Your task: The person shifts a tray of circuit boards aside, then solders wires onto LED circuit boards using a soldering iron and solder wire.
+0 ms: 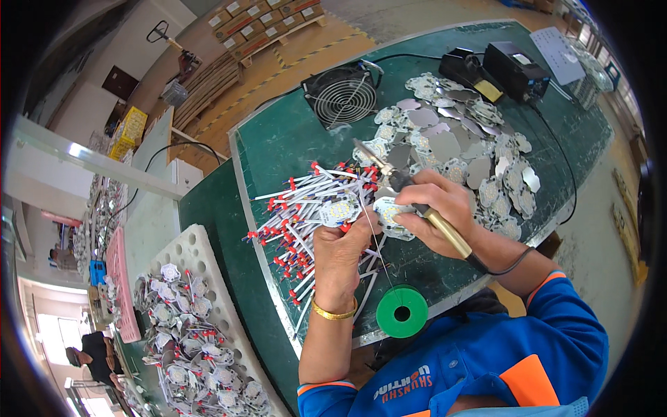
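Note:
My left hand (340, 254) pinches a white LED circuit board (340, 208) by its lower edge, above a heap of white cables with red connectors (292, 229). A thin solder wire runs past this hand from a green spool (415, 297) at the table's near edge. In my right hand (441, 208) is a soldering iron (448, 233), its tip pointing up and left, away from the held board. Against my right fingertips is a second LED board (390, 214); I cannot tell whether it is held or lying there.
A pile of LED boards (445, 142) covers the table's right side. Behind stand a black fan (344, 97), a soldering iron stand (472, 73) and a black power unit (515, 69). To the left, a white foam tray (208, 260) lies by many wired boards (184, 333).

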A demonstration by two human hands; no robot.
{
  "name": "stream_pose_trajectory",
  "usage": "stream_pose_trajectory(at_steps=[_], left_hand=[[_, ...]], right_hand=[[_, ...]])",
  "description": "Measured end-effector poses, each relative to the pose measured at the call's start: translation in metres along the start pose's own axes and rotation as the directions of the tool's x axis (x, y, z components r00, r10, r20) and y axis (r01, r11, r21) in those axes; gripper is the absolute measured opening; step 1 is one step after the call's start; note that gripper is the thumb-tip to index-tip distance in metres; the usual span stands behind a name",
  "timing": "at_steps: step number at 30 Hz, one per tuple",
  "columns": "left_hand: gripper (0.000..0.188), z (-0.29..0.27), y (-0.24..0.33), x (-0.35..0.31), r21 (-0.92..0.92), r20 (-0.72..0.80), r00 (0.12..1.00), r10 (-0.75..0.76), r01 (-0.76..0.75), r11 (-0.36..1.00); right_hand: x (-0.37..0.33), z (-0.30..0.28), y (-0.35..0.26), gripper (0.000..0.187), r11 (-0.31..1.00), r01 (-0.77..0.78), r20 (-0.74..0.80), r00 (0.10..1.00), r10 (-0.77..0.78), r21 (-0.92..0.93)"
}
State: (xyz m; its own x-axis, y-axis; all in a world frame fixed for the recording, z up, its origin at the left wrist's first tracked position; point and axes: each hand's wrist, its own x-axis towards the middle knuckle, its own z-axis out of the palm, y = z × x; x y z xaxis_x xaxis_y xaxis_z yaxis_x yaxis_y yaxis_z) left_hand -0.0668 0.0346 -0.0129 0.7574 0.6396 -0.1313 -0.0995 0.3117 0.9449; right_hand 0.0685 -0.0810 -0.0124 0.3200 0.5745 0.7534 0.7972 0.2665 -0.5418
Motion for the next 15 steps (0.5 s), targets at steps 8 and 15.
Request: stream_pose_trajectory(at_steps=[8, 15], left_hand=[[0.027, 0.011, 0.006, 0.003, 0.066, 0.160, 0.986, 0.048, -0.059, 0.996], [0.017, 0.004, -0.004, 0.006, 0.253, 0.107, 0.970, 0.220, -0.241, 0.937]], right_hand=[[0.003, -0.003, 0.008, 0.018, 0.994, -0.082, -0.035, 0.996, 0.085, 0.072], [0.006, -0.006, 0.010, 0.017, 0.981, -0.071, 0.058, 0.996, 0.062, 0.179]])
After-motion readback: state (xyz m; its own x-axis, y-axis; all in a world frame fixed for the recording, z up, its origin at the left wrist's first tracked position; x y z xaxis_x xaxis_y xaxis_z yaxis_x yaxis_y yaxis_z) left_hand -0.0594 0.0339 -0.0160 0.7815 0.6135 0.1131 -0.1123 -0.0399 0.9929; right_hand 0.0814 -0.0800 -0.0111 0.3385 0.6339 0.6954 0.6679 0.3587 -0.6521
